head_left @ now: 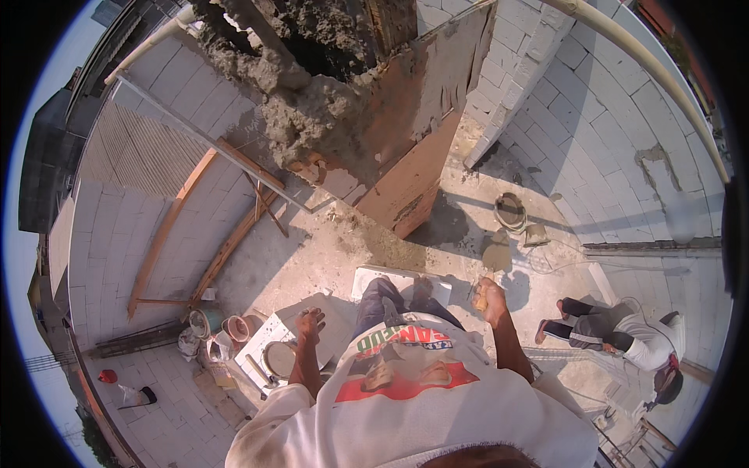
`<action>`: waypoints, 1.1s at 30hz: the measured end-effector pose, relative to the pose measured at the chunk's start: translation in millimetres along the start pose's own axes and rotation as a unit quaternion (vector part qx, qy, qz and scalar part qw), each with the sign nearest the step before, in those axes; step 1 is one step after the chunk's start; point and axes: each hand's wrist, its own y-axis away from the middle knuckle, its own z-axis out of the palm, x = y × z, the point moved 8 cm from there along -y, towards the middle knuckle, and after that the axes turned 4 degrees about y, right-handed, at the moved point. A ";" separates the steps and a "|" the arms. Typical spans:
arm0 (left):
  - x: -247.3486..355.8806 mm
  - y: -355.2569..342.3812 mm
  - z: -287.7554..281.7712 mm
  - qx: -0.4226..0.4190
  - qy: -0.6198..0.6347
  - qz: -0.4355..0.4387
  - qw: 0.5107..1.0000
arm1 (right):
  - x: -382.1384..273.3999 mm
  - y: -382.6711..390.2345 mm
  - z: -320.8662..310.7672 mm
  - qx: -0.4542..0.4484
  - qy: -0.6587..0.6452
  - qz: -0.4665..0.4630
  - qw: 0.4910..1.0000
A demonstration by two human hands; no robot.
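My right hand [490, 303] is closed round the handle of a trowel, whose rounded, mortar-coloured blade [497, 251] points away from me. My left hand [310, 323] hangs out to the left with its fingers loosely bent and apart, and I see nothing in it. Ahead of me a tall column form of wooden boards [417, 156] stands high, smeared with grey mortar. Thick wet mortar [312, 129] clings in lumps to its top left edge, around a dark opening. I stand before a white block [367, 274].
A crouching person [616, 331] works at the right. Light block walls [601, 132] surround the floor. Two buckets [511, 210] [204, 321] stand far right and left. A round pan [278, 359] sits on a white board at my left, near leaning timber beams [172, 234].
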 end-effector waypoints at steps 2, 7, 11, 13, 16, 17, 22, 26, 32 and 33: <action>21.4 7.3 16.6 -0.002 0.022 0.035 0.999 | -25.9 14.0 20.9 0.001 0.112 -0.024 0.993; 249.1 75.9 109.6 -0.054 0.083 0.320 0.942 | -118.6 78.7 107.7 0.023 0.112 -0.162 0.980; 430.4 203.2 153.6 -0.091 0.062 0.538 0.836 | -207.2 129.8 175.0 -0.077 0.065 -0.399 0.911; 460.7 259.3 192.8 -0.187 -0.030 0.573 0.798 | -244.9 157.9 191.4 -0.003 0.093 -0.456 0.885; 443.5 297.4 227.6 -0.241 -0.117 0.558 0.785 | -280.6 190.2 217.9 0.008 0.123 -0.454 0.882; 437.9 294.8 236.7 -0.226 -0.182 0.536 0.793 | -291.4 187.1 221.7 0.011 0.138 -0.495 0.857; 422.1 295.5 258.4 -0.149 -0.406 0.370 0.822 | -298.6 160.7 221.0 0.009 0.154 -0.478 0.865; 420.3 305.5 266.0 -0.122 -0.492 0.299 0.809 | -270.6 116.6 207.2 -0.025 0.127 -0.403 0.906; 368.4 259.0 236.8 -0.164 -0.507 0.276 0.800 | -185.2 56.3 183.2 -0.038 0.090 -0.270 0.958; 383.2 268.2 243.5 -0.159 -0.487 0.358 0.781 | -168.2 46.1 178.9 -0.034 0.080 -0.225 0.971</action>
